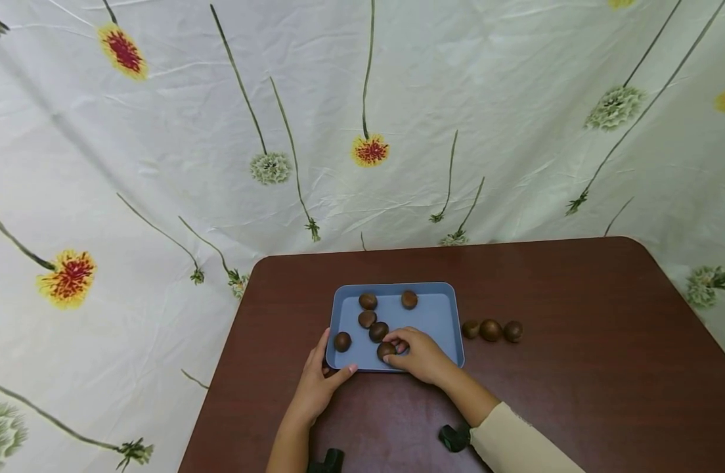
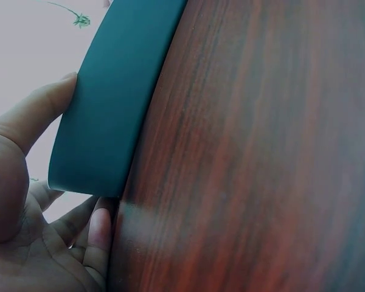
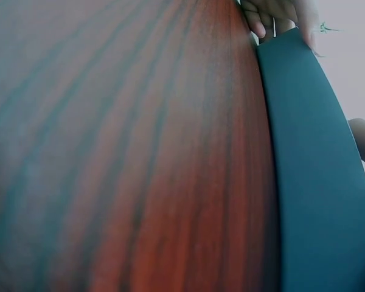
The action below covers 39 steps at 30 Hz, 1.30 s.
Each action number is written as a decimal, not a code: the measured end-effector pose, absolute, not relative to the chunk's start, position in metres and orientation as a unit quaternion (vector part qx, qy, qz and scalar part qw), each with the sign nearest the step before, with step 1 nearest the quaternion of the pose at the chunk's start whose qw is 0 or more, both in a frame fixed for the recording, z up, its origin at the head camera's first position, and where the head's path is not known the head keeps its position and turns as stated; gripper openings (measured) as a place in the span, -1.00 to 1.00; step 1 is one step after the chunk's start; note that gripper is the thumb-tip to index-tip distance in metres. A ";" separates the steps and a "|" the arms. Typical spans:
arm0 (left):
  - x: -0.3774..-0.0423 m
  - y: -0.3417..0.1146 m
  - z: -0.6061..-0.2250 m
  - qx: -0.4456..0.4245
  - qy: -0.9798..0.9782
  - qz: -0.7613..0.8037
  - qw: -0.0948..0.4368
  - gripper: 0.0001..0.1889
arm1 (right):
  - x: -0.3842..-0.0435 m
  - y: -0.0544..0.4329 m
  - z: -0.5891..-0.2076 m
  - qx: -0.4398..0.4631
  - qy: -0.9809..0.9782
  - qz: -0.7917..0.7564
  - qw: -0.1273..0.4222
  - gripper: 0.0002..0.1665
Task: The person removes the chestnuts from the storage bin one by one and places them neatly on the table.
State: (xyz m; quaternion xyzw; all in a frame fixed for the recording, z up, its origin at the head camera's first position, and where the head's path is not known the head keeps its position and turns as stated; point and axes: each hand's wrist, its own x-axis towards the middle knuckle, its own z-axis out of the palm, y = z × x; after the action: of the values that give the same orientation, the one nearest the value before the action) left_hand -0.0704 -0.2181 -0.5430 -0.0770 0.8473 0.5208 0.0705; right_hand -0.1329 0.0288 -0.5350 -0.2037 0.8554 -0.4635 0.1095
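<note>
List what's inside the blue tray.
Five brown nut-like balls lie loose in the blue tray; a sixth ball is pinched by the right hand there. Hidden: tray floor beneath the balls and that hand. Whether the sixth touches down can't be told.

A wood-grained table (image 1: 575,394) before flower-printed cloth (image 1: 327,79) shows a tabletop workspace, room type unclear.
</note>
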 end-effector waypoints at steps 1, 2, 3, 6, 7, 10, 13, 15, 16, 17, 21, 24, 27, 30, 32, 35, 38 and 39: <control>-0.070 -0.218 -0.543 -0.078 0.847 0.521 0.071 0.08 | -0.133 0.029 -0.535 -0.201 0.855 -0.465 0.112 -0.64; -0.071 -0.218 -0.543 -0.079 0.846 0.522 0.071 0.08 | -0.133 0.030 -0.535 -0.200 0.853 -0.468 0.113 -0.64; -0.071 -0.218 -0.543 -0.080 0.846 0.522 0.072 0.08 | -0.133 0.030 -0.535 -0.199 0.853 -0.470 0.114 -0.64; -0.071 -0.217 -0.543 -0.085 0.847 0.520 0.074 0.09 | -0.132 0.031 -0.535 -0.197 0.851 -0.473 0.114 -0.63; -0.070 -0.217 -0.542 -0.084 0.847 0.519 0.072 0.09 | -0.132 0.031 -0.535 -0.196 0.850 -0.474 0.114 -0.62; -0.070 -0.217 -0.543 -0.084 0.849 0.516 0.072 0.09 | -0.133 0.032 -0.536 -0.194 0.843 -0.488 0.112 -0.61; -0.070 -0.217 -0.543 -0.086 0.848 0.519 0.070 0.09 | -0.134 0.032 -0.535 -0.188 0.831 -0.511 0.112 -0.60; -0.071 -0.217 -0.543 -0.090 0.847 0.520 0.070 0.10 | -0.136 0.032 -0.535 -0.186 0.823 -0.525 0.108 -0.60; -0.071 -0.218 -0.543 -0.091 0.846 0.520 0.070 0.10 | -0.136 0.032 -0.534 -0.185 0.819 -0.532 0.107 -0.60; -0.072 -0.218 -0.543 -0.091 0.846 0.521 0.070 0.10 | -0.137 0.032 -0.534 -0.180 0.817 -0.537 0.107 -0.60; -0.073 -0.220 -0.543 -0.094 0.846 0.521 0.069 0.09 | -0.136 0.033 -0.530 -0.164 0.809 -0.556 0.099 -0.59; -0.073 -0.220 -0.544 -0.088 0.847 0.520 0.069 0.09 | -0.133 0.035 -0.527 -0.149 0.803 -0.571 0.087 -0.57; -0.072 -0.220 -0.544 -0.085 0.846 0.522 0.072 0.09 | -0.128 0.039 -0.524 -0.134 0.788 -0.596 0.076 -0.55; -0.071 -0.221 -0.544 -0.084 0.844 0.525 0.073 0.09 | -0.123 0.046 -0.523 -0.118 0.767 -0.627 0.068 -0.54; -0.071 -0.221 -0.544 -0.084 0.843 0.526 0.073 0.09 | -0.120 0.052 -0.522 -0.108 0.757 -0.641 0.063 -0.54; -0.070 -0.220 -0.544 -0.081 0.844 0.526 0.075 0.09 | -0.115 0.063 -0.519 -0.089 0.760 -0.642 0.056 -0.54; -0.070 -0.220 -0.544 -0.080 0.843 0.527 0.078 0.08 | -0.111 0.076 -0.516 -0.065 0.767 -0.637 0.049 -0.54; -0.070 -0.220 -0.544 -0.080 0.843 0.526 0.078 0.08 | -0.110 0.080 -0.515 -0.056 0.769 -0.636 0.047 -0.53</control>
State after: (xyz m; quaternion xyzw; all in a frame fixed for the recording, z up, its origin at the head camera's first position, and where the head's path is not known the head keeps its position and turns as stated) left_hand -0.0696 -0.2202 -0.5436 -0.0796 0.8430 0.5262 0.0783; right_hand -0.1100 0.0799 -0.5147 -0.0555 0.7687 -0.6355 0.0469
